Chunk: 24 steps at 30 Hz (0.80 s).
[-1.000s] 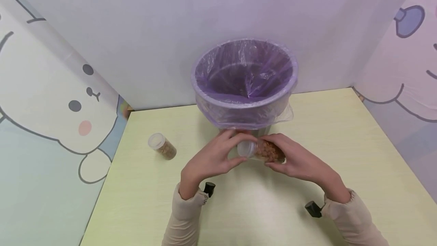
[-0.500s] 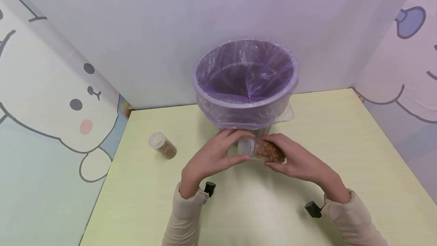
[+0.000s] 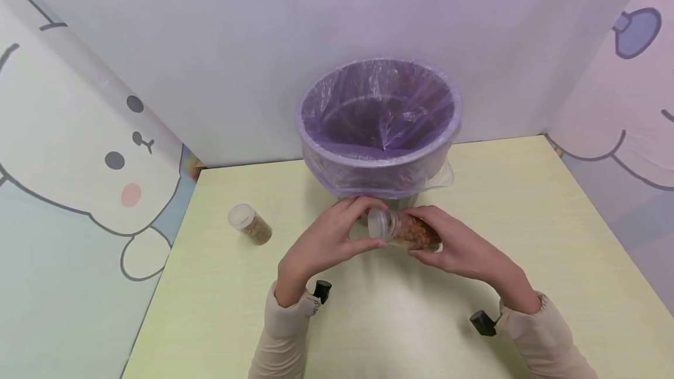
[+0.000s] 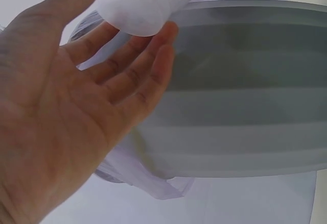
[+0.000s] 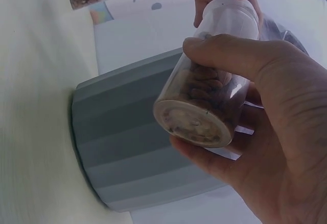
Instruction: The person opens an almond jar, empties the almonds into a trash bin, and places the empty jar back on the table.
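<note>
My right hand point(image 3: 455, 244) grips a clear plastic jar point(image 5: 217, 83) of brown, nut-like pieces, lying on its side in the air with its mouth to the left. In the right wrist view the thumb lies over the jar's wall and fingers curl beneath it. My left hand point(image 3: 329, 238) has thumb and fingers around the translucent white lid point(image 3: 377, 224) at the jar's mouth. From the left wrist, the lid point(image 4: 135, 9) shows between thumb and fingertips, the other fingers loosely bent. The jar's neck shows between lid and contents.
Just behind the hands stands a grey bin point(image 5: 138, 137) lined with a purple plastic bag point(image 3: 379, 162). A second lidded jar point(image 3: 250, 224) with brownish contents stands to the left on the pale wooden table point(image 3: 210, 309). Walls with cartoon prints enclose the table's back and sides.
The left fingers have shifted slightly around the lid, and the lid has turned a little, with more of the jar's neck showing. The right hand and the jar have stayed in place.
</note>
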Available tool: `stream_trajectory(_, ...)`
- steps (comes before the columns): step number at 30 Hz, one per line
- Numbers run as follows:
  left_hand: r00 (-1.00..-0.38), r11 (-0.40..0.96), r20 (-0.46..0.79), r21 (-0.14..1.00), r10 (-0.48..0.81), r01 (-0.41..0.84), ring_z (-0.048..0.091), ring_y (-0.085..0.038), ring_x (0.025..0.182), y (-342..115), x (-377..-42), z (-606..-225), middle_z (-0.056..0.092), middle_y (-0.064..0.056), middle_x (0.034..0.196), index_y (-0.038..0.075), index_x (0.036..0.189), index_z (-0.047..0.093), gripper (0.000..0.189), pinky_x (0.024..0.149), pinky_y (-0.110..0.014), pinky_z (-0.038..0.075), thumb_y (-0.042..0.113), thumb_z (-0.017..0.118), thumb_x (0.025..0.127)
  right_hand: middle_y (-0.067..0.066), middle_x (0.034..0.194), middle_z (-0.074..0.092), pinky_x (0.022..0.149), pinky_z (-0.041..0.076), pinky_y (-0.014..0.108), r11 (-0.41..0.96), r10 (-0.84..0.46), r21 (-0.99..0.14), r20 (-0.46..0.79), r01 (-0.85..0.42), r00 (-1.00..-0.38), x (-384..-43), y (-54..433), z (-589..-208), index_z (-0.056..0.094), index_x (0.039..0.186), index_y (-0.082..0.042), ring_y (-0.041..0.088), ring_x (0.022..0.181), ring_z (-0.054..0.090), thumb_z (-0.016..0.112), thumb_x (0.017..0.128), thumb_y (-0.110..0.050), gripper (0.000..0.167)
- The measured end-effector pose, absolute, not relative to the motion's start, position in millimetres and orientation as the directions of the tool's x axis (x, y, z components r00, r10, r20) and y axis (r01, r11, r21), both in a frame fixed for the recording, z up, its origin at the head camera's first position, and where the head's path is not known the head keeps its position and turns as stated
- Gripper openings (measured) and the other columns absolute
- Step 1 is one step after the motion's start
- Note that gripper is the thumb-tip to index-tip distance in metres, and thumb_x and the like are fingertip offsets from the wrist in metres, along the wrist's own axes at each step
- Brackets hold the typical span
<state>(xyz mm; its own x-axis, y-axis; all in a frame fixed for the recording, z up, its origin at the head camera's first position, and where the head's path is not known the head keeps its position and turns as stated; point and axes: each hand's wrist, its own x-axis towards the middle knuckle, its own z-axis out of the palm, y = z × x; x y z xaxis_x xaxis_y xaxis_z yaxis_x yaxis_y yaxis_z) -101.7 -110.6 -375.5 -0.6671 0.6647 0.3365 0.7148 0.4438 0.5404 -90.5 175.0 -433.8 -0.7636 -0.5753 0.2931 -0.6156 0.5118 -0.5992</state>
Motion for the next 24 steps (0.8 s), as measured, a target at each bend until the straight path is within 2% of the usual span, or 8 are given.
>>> stream_trajectory(8,-0.681,0.443,0.32,0.567,0.659,0.695,0.064,-0.012,0.111,-113.7,-97.6,-371.2,0.066,0.004,0.123,0.014,0.131,0.059,0.056,0.1,-0.03,0.057,0.029,0.088,0.086,0.0,0.131,0.064,0.091,0.059,0.031,0.505,-0.566,-0.627,0.279,-0.594,-0.776,-90.9,174.4,-436.8,0.05,0.147,-0.013,0.009,0.111,0.062,0.089,0.083,-0.012,0.074)
stream_trajectory(12,-0.672,0.419,0.329,0.581,0.663,0.697,0.065,-0.012,0.113,-115.2,-94.0,-367.1,0.065,0.003,0.124,0.013,0.13,0.059,0.056,0.101,-0.033,0.058,0.029,0.088,0.085,-0.004,0.131,0.064,0.095,0.056,0.026,0.508,-0.56,-0.629,0.278,-0.589,-0.78,-91.0,173.0,-436.1,0.05,0.145,-0.012,0.006,0.112,0.062,0.089,0.083,-0.014,0.074)
stream_trajectory(15,-0.66,0.401,0.337,0.585,0.671,0.705,0.065,-0.01,0.115,-116.8,-91.0,-364.5,0.066,0.003,0.125,0.013,0.13,0.06,0.056,0.103,-0.03,0.056,0.029,0.088,0.085,-0.007,0.13,0.064,0.096,0.054,0.023,0.503,-0.56,-0.635,0.277,-0.586,-0.781,-91.0,172.7,-436.0,0.05,0.145,-0.013,0.004,0.112,0.061,0.089,0.083,-0.014,0.073)
stream_trajectory(19,-0.651,0.393,0.332,0.584,0.683,0.71,0.066,-0.007,0.116,-119.5,-86.9,-360.6,0.067,0.005,0.125,0.013,0.13,0.062,0.055,0.105,-0.022,0.053,0.031,0.088,0.084,-0.006,0.128,0.065,0.095,0.054,0.024,0.505,-0.563,-0.629,0.278,-0.591,-0.778,-90.7,173.6,-436.7,0.05,0.144,-0.014,0.004,0.111,0.06,0.088,0.083,-0.012,0.073)
stream_trajectory(24,-0.626,0.372,0.344,0.572,0.7,0.731,0.065,-0.006,0.113,-121.8,-83.4,-355.6,0.068,0.006,0.122,0.014,0.13,0.063,0.055,0.104,-0.021,0.052,0.031,0.088,0.084,-0.006,0.127,0.065,0.093,0.054,0.024,0.507,-0.565,-0.628,0.275,-0.59,-0.778,-90.6,173.5,-437.6,0.05,0.143,-0.015,0.004,0.109,0.058,0.088,0.083,-0.01,0.071)
